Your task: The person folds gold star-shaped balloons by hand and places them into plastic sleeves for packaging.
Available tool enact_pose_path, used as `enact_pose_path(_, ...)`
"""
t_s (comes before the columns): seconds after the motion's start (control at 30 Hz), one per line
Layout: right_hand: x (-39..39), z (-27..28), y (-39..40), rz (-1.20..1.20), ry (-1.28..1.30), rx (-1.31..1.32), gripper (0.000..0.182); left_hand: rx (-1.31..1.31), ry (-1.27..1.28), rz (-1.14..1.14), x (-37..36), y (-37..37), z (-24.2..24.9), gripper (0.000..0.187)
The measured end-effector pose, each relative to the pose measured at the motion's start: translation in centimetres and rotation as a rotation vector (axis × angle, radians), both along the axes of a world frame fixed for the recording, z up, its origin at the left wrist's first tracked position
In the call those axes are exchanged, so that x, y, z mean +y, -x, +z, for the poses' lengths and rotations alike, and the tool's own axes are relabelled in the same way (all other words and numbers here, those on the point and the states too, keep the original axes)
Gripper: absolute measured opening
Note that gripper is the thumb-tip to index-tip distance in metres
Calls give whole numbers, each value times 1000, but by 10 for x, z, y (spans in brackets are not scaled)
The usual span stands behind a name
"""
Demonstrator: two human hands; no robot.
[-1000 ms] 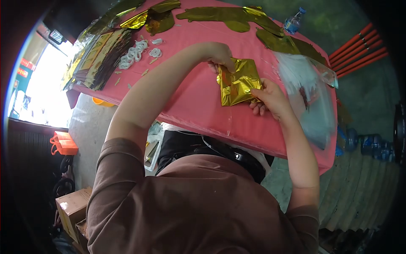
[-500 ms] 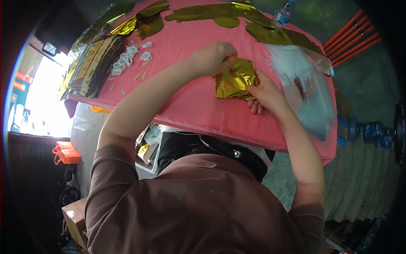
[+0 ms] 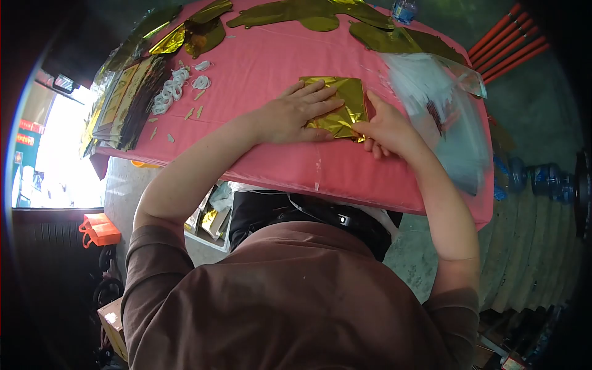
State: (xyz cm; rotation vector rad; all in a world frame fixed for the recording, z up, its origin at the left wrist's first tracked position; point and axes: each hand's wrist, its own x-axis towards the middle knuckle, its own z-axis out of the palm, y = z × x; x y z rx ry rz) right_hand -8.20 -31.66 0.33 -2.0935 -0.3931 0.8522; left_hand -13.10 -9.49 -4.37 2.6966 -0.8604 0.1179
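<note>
A folded square of shiny gold foil [image 3: 348,98] lies on the pink tablecloth [image 3: 259,68] in front of me. My left hand [image 3: 302,112] rests flat on its left part, fingers spread. At its lower right corner my right hand [image 3: 385,128] pinches the foil between thumb and fingers. Part of the foil's left side is hidden under my left hand. To the right of my right hand lies a pile of clear plastic bags [image 3: 435,117].
White cord coils [image 3: 171,91] and small slips lie at left, beside a stack of flat packets [image 3: 126,102]. Gold foil sheets [image 3: 283,13] line the far edge, with a plastic bottle [image 3: 404,11]. Red poles [image 3: 509,46] stand beyond the right corner.
My left hand has come down from above the foil and now lies flat with fingers spread. The foil's upper part, crumpled before, is now a flatter square. My right hand keeps its hold.
</note>
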Motion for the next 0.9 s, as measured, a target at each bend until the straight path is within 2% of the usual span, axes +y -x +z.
enact_pose_path(0.07, -8, -2, -6, 41, 84, -47, 68, 51, -38, 5, 0, 2, 4, 66)
enact_pose_path(0.13, -15, -14, -12, 20, 17, -316, 55, 46, -40, 12, 1, 3, 3, 66)
enact_pose_path(0.17, -15, -17, -13, 20, 18, -319, 55, 43, -43, 15, 0, 2, 2, 67)
enact_pose_path(0.23, -12, -19, -11, 51, 96, -1085, 45, 40, -44, 12, 0, 2, 2, 67)
enact_pose_path(0.27, -9, -22, -11, 50, 97, -1087, 45, 40, -48, 11, 0, 1, 2, 68)
enact_pose_path(0.33, 1, -29, -12, 211, -56, -1178, 45, 39, -52, 11, 0, 1, 1, 69)
enact_pose_path(0.47, 13, -45, -14, 291, -37, -1106, 48, -2, -19, 14, 2, -1, -6, 68)
enact_pose_path(0.63, 9, -56, -19, 387, 179, -978, 65, 11, 4, -7, 4, -2, -6, 69)
enact_pose_path(0.9, 11, -54, -17, 407, 343, -992, 71, 48, -55, 11, 9, 2, 5, 77)
